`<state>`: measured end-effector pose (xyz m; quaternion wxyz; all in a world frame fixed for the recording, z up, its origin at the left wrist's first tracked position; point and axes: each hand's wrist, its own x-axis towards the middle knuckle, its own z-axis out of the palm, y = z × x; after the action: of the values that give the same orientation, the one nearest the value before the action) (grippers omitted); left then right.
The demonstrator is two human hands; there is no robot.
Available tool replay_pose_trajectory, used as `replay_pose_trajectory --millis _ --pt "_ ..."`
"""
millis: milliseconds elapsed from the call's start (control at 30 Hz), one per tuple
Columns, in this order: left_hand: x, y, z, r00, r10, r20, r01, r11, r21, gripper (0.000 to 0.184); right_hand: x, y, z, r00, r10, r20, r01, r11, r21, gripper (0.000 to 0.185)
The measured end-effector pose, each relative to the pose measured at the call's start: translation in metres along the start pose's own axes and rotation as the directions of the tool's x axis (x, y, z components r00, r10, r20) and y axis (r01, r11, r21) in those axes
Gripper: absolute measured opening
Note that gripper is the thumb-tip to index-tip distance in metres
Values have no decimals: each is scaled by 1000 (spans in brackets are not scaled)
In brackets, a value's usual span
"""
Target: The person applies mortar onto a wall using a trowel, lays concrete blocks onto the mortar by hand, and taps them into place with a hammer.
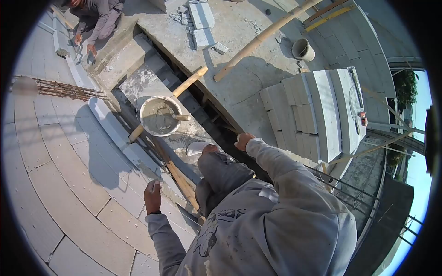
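Observation:
My left hand [153, 197] is held in front of the block wall [69, 175], fingers curled together and nothing showing in them. On the other side, my right hand [244, 141] makes a fist above the edge of a long opening [225, 138] in the floor; no object shows in it. Ahead of my knees a bucket [159, 120] of grey mortar stands beside the wall, with a wooden handle [182, 117] sticking out over its rim. Along the wall runs a row of narrow pale blocks [120, 133].
A stack of pale blocks [317, 115] stands at right with a small orange tool [363, 118] on it. A slanted bamboo pole [262, 41] crosses the slab near another bucket [303, 49]. Rebar [60, 88] juts from the wall. Another person [99, 20] crouches at upper left.

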<state>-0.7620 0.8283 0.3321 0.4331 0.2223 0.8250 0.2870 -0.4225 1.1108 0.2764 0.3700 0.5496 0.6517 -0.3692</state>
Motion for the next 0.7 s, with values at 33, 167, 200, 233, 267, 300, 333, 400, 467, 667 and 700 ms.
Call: replay_pose_trajectory --millis 33,167,200,233,267,300,333,400,467,667,700 --pt "5 6 -11 1000 -28 -3 28 998 52 41 -15 12 6 1000 18 -26 -16 998 59 41" --pt "15 16 3 996 84 -11 -84 996 11 41 -72 70 58 993 -60 -99 76 984 161 39" --pt "11 19 12 991 132 -4 -131 990 51 40 -89 90 74 996 -46 -82 64 970 233 39" --pt "-8 36 24 990 137 11 -138 989 62 40 -106 110 95 998 -33 -57 49 952 301 40" --pt "-28 54 40 987 134 90 -146 979 145 39 -116 130 116 999 -33 -28 38 975 221 41" --pt "-39 71 57 975 137 172 -174 960 221 39 -119 152 137 1000 -22 -11 23 990 142 41" --pt "-32 36 82 968 139 209 -152 987 45 38 -117 179 166 999 27 -21 -24 994 103 42" --pt "-47 15 126 946 110 304 -130 990 49 39 -138 211 188 991 131 -32 -124 977 176 42" --pt "-70 5 159 903 125 412 -201 968 147 40 -159 228 177 979 203 6 -199 950 240 45" --pt "-67 -45 189 918 24 396 -70 992 102 40 -145 250 114 935 261 -240 -145 899 412 51" --pt "-61 -44 186 919 38 392 -84 991 101 40 -158 242 84 922 329 -206 -219 879 423 50"
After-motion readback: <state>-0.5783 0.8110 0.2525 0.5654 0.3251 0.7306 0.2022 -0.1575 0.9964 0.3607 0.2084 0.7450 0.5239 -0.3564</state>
